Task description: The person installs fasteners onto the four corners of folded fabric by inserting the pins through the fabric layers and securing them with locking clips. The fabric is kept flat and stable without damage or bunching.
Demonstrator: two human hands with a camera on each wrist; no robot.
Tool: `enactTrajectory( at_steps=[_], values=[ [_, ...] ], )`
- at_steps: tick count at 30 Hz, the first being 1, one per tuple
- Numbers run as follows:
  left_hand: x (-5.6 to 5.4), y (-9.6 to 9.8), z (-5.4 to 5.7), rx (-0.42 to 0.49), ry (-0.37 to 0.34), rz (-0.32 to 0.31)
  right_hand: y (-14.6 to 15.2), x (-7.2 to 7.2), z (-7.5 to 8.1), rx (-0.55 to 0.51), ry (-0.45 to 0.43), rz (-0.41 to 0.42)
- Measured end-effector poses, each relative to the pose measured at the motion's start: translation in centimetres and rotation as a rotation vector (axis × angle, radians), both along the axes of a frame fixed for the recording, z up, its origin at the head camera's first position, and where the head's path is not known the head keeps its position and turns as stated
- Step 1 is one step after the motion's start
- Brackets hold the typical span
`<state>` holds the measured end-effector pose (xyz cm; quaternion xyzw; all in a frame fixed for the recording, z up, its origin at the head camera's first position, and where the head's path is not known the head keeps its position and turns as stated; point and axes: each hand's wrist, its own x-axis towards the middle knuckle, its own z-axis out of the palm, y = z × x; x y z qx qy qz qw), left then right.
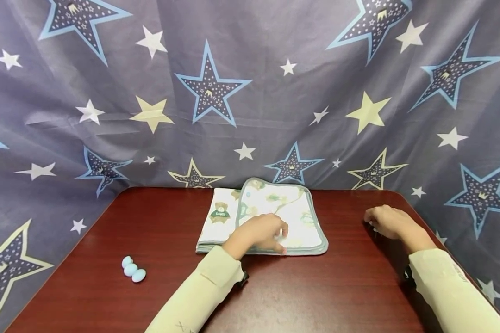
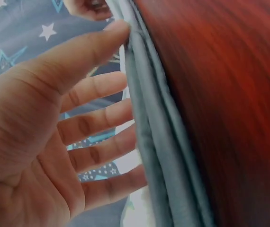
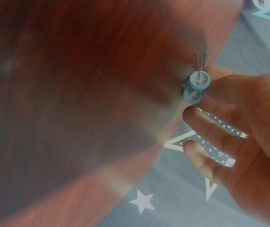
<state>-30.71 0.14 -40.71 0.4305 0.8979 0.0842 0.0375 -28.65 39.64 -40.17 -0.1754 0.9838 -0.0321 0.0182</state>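
Observation:
A folded cloth [image 1: 300, 222] with a bear print and grey-green edging lies in layers at the far middle of the table. My left hand [image 1: 260, 231] is over its near edge; in the left wrist view, the spread fingers and thumb touch the stacked edging [image 2: 149, 104]. Near the table's right side is my right hand [image 1: 389, 222]. The right wrist view shows its thumb and forefinger pinching small blue round-headed pins [image 3: 200, 80], with two thin metal points standing up. The forefinger is partly hidden behind the thumb.
Three pale blue oval pieces [image 1: 131, 269] lie close together on the left of the dark red table [image 1: 171, 277]. A grey curtain [image 1: 266, 101] printed with stars hangs along the table's back and sides.

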Motion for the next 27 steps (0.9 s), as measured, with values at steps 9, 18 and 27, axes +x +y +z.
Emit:
enactTrajectory(
  at_steps=[9, 18, 27],
  values=[
    [0.7, 0.9, -0.1, -0.056, 0.038, -0.055, 0.1, 0.1, -0.1, -0.012, 0.022, -0.019],
    [0.9, 1.5, -0.5, -0.045, 0.154, -0.184, -0.7, -0.2, -0.2, -0.162, 0.159, -0.024],
    [1.1, 1.3, -0.3, 0.019, 0.123, -0.171, -2.8, -0.3, 0.6, -0.314, 0.168, -0.074]
  ],
)
